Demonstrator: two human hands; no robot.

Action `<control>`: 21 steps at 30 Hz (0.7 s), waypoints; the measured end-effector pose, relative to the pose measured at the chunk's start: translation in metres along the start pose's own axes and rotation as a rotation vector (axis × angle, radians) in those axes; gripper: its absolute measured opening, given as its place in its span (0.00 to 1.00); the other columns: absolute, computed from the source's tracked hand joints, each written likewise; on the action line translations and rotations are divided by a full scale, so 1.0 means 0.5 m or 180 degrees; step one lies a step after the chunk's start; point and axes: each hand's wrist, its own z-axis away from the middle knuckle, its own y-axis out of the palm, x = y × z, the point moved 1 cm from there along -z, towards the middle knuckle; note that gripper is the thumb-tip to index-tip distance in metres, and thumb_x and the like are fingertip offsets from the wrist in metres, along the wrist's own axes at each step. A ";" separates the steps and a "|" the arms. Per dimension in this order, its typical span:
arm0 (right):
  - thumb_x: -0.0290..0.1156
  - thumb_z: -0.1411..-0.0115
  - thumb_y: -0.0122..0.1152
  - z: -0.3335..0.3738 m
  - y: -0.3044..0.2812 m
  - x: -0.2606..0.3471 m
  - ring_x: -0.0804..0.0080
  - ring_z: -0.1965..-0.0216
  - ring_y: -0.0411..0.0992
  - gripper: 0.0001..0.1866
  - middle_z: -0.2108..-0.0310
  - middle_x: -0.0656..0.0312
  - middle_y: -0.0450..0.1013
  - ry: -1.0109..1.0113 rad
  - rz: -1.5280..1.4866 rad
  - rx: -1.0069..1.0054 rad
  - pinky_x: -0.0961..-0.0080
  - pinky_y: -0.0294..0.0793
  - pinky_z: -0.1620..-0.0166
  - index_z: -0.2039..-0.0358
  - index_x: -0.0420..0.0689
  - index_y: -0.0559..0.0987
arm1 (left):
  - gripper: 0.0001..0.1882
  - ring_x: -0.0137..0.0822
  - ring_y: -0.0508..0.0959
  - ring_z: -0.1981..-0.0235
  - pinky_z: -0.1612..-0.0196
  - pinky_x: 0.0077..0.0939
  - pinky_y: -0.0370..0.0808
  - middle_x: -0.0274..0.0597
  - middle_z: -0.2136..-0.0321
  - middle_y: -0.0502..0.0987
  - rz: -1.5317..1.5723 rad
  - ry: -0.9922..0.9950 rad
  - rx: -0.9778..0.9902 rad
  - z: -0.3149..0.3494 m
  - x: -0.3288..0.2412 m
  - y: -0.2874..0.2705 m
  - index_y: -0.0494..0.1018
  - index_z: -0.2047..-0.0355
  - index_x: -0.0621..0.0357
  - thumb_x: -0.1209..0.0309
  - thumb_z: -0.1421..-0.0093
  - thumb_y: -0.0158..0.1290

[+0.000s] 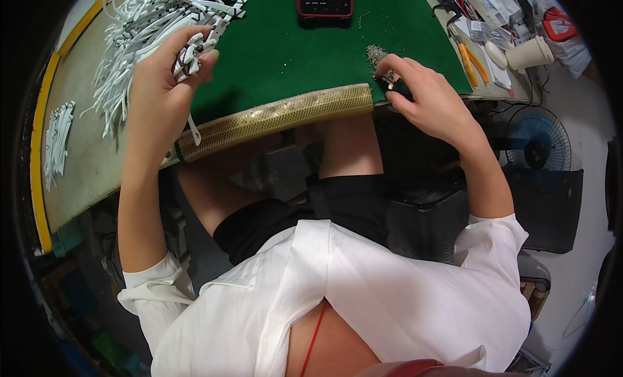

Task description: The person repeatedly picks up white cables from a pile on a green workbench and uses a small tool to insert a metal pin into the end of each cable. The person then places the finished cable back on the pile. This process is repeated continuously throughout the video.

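A small bunch of white strips (pixel 187 60) is above the left part of a green mat (pixel 292 52), pinched between the thumb and fingers of the left hand (pixel 162 85). Over the mat's right side, the right hand (pixel 425 95) curls round a partly hidden black object (pixel 401 89), thumb and forefinger tips apart. The fingertips reach a pile of tiny grey bits (pixel 375 54) on the mat; whether they grip any, I cannot tell. Left of the mat lies a heap of similar strips (pixel 146 36); to its right, orange-handled pliers (pixel 474 64).
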 end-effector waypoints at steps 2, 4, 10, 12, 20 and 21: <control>0.27 0.44 0.55 -0.001 -0.002 0.002 0.50 0.60 0.74 0.14 0.62 0.50 0.74 0.0049 0.0024 0.0087 0.60 0.73 0.57 0.56 0.43 0.72 | 0.12 0.23 0.74 0.76 0.71 0.20 0.70 0.37 0.79 0.75 -0.0023 0.0016 0.0019 0.001 -0.002 0.002 0.75 0.54 0.61 0.74 0.37 0.57; 0.27 0.44 0.56 -0.003 -0.007 0.007 0.52 0.56 0.75 0.15 0.58 0.52 0.74 0.0151 0.0055 0.0241 0.62 0.74 0.53 0.55 0.43 0.72 | 0.13 0.23 0.75 0.75 0.70 0.20 0.70 0.38 0.78 0.76 -0.0019 -0.0001 0.0031 0.003 -0.003 0.003 0.75 0.53 0.61 0.75 0.38 0.56; 0.28 0.44 0.56 -0.012 -0.004 0.003 0.50 0.57 0.74 0.15 0.58 0.51 0.74 0.0015 -0.0034 0.0233 0.62 0.74 0.53 0.55 0.43 0.72 | 0.13 0.25 0.74 0.75 0.71 0.22 0.68 0.40 0.78 0.75 0.0028 0.0079 -0.0022 0.007 0.001 0.011 0.74 0.53 0.62 0.76 0.39 0.54; 0.27 0.44 0.57 -0.021 -0.009 0.008 0.49 0.57 0.74 0.16 0.59 0.50 0.74 0.0029 0.0013 0.0355 0.61 0.74 0.53 0.54 0.44 0.72 | 0.13 0.25 0.71 0.76 0.72 0.22 0.67 0.40 0.79 0.73 0.0087 0.0024 -0.0005 0.009 -0.008 0.012 0.74 0.54 0.62 0.75 0.39 0.55; 0.27 0.43 0.56 -0.025 -0.021 0.021 0.45 0.59 0.74 0.18 0.59 0.48 0.74 0.0050 0.0185 0.0437 0.58 0.74 0.57 0.51 0.47 0.73 | 0.10 0.25 0.65 0.80 0.76 0.21 0.63 0.38 0.82 0.70 0.0481 0.0053 -0.0131 0.018 -0.050 0.042 0.75 0.59 0.62 0.73 0.40 0.58; 0.27 0.43 0.56 -0.023 -0.019 0.020 0.46 0.60 0.74 0.18 0.59 0.49 0.73 0.0041 0.0213 0.0414 0.59 0.74 0.57 0.51 0.47 0.73 | 0.09 0.25 0.66 0.80 0.76 0.21 0.64 0.38 0.82 0.70 0.0472 0.0127 -0.0152 0.020 -0.055 0.046 0.75 0.59 0.62 0.73 0.40 0.58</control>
